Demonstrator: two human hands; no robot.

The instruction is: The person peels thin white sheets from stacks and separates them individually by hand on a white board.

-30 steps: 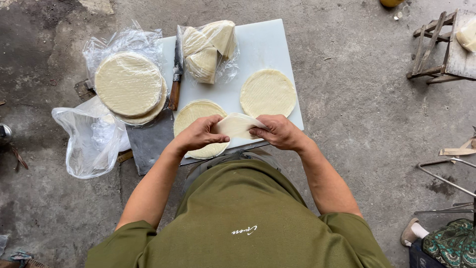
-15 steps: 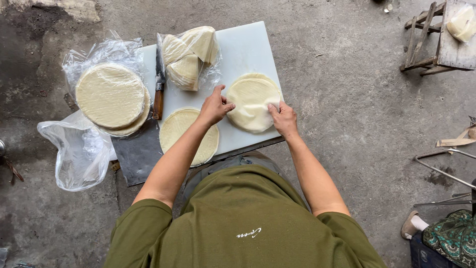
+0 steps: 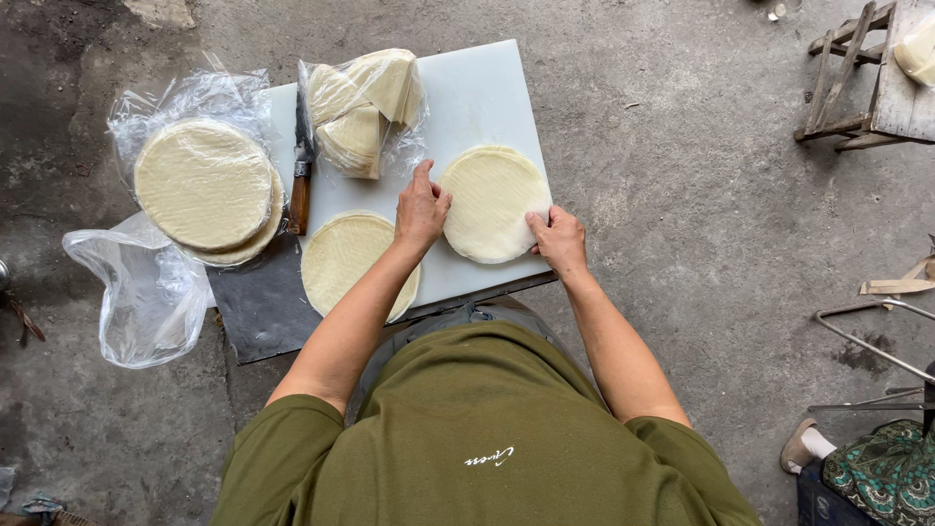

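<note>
While we look down from the head camera, we count two round stacks on the white cutting board (image 3: 487, 88): one pale wrapper stack (image 3: 492, 203) near its right edge and a second stack (image 3: 351, 261) at its near edge, plus one bag of folded wrappers (image 3: 365, 107) at its far edge, one knife (image 3: 302, 175) along its left edge and one bagged round pile (image 3: 205, 185) off the board's left side. Our left hand (image 3: 421, 206) lies flat and open with fingertips on the wrapper stack's left rim, while our right hand (image 3: 560, 239) pinches its right rim between thumb and fingers. That stack looks thin, creamy, finely ridged and neatly circular.
</note>
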